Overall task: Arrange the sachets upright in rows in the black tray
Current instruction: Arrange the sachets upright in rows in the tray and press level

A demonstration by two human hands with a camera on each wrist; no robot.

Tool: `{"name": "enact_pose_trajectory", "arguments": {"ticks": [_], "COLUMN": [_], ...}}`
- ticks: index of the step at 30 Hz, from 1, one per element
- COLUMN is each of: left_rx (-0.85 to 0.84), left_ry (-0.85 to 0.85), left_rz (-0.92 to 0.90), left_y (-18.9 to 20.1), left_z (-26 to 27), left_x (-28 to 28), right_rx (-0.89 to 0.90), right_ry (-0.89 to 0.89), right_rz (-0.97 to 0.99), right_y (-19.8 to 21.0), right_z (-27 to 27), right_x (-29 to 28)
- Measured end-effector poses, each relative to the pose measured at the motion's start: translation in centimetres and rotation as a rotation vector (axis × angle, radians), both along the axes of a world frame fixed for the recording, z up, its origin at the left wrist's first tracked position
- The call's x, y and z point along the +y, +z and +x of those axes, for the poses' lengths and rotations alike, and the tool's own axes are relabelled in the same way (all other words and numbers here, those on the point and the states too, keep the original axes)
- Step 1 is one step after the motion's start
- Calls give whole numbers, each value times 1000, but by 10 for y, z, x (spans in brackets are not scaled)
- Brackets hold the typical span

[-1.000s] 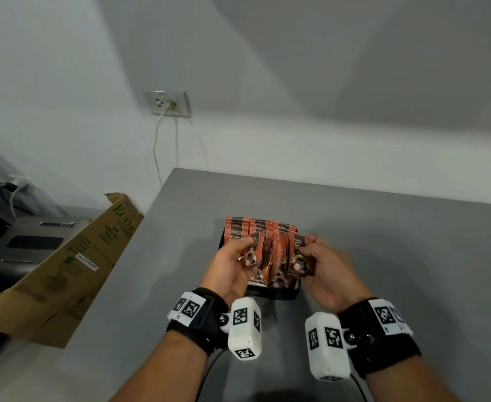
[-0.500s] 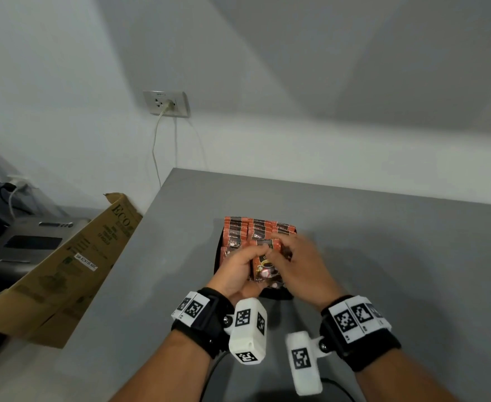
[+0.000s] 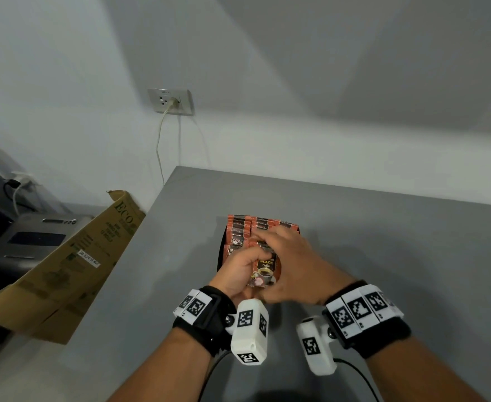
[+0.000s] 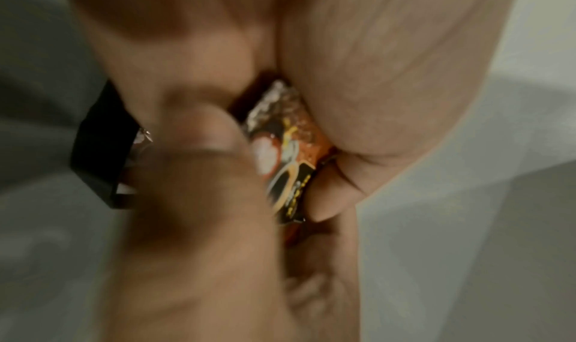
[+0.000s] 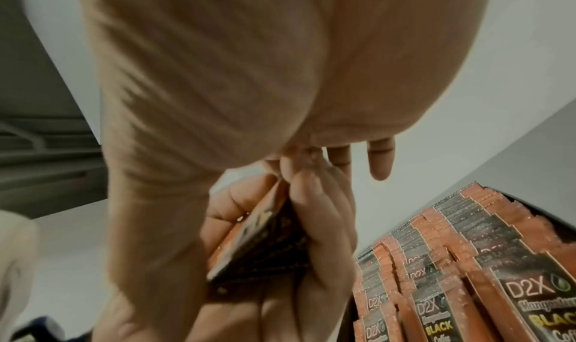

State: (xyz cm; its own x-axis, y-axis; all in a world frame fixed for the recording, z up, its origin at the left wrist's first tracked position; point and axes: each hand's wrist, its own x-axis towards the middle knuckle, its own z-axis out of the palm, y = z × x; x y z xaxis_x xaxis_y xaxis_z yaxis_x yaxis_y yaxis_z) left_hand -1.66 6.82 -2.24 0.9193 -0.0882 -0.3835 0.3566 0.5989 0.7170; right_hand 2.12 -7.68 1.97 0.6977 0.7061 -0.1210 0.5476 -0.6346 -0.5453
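A black tray (image 3: 220,252) on the grey table holds rows of upright orange-and-black sachets (image 3: 242,227), seen close in the right wrist view (image 5: 461,261). Just above the tray's near end, my left hand (image 3: 238,269) grips a stack of sachets (image 3: 266,269), fingers wrapped round its back. My right hand (image 3: 292,256) lies over the stack's top and right side, its thumb (image 4: 330,199) pressed on the front sachet (image 4: 290,155). The tray's near rows are hidden by both hands. A tray corner (image 4: 99,155) shows at the left.
The grey table (image 3: 398,256) ends at its left edge near a tilted cardboard box (image 3: 73,256). A grey machine (image 3: 35,236) sits beyond the box. A wall socket (image 3: 170,101) with a hanging cable is behind the table.
The two hands held fanned sachets apart a second ago; they have come together, closing the sachets into one stack, and the right hand has slid left over it.
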Motion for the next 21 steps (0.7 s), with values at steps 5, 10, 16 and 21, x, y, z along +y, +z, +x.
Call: {"name": "enact_pose_trajectory", "arguments": {"ticks": [5,10,16,21], "left_rx": [-22,-7,-10,-96], "left_ry": [-22,-36,39,80], "left_rz": [-89,-36,29,90], "left_y": [1,3,2,5], "left_z": [-3,-3,-1,2], "left_x": [0,1,0,7], "right_rx": [-54,-3,63,146], "right_ry": [23,22,4,-331], "right_rz": [30,88,112,411], "right_y": [-4,-6,-7,5], "right_z": [3,3,2,15], "right_x": [0,2,3,-6]}}
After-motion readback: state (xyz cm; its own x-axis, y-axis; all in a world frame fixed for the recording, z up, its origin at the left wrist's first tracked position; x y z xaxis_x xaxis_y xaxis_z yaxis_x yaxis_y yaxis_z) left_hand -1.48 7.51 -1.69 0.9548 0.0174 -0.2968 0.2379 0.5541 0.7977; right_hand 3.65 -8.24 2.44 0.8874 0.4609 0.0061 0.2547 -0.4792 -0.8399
